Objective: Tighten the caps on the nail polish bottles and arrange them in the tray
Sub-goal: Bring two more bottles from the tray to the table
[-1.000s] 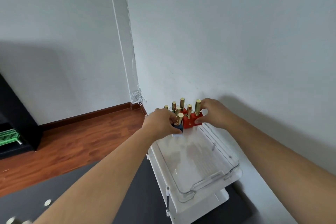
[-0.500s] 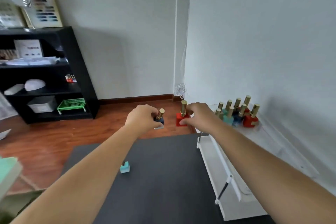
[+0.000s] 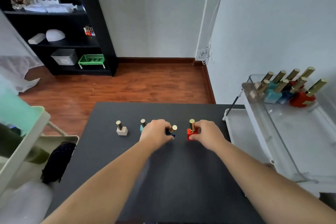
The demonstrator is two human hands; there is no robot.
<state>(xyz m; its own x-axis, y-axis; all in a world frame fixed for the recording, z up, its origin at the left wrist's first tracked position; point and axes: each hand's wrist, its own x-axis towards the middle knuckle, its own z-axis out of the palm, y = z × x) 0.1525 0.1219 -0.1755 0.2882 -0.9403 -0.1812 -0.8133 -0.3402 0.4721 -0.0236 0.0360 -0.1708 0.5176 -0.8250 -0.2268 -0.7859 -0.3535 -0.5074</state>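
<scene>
Here the left hand (image 3: 156, 132) is closed around a dark blue bottle (image 3: 171, 132) and the right hand (image 3: 207, 134) grips the square body of a red bottle (image 3: 191, 133), both low over the dark surface (image 3: 181, 178), the two bottles near each other but apart. The red bottle stands upright with its gold cap pointing straight up; the blue one tilts, its cap leaning toward the red. The clear tray (image 3: 269, 125) sits off to the right on a white cart, well apart from the hands, so the right hand is the nearer one to carry there, and each bottle's long axis should stay vertical to slot in beside the cluster of bottles (image 3: 283, 89) already standing at the tray's far end. Two more wait to the left on the surface: a white bottle (image 3: 121, 129) standing free, and a teal bottle (image 3: 142, 126) partly hidden behind the left hand. Whether the caps are yet tight cannot be told.
</scene>
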